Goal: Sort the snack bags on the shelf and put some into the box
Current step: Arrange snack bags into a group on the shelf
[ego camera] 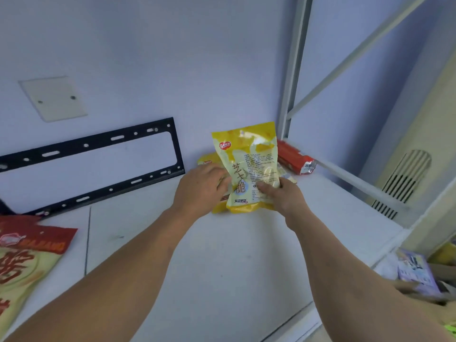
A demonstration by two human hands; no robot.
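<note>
Near, below the shelf (222, 267) edge at right: box (441, 270), well apart. Farther, right hand (283, 193) pinching yellow bag (249, 166) at lower right, left hand (199, 188) with straight fingers against its left edge. Upright, long axis vertical, at the shelf's back corner.

You have open shelf (222, 255) between the red-and-cream bag (27, 257) at left and the yellow bags (249, 169); the post (293, 70) blocks the right.
</note>
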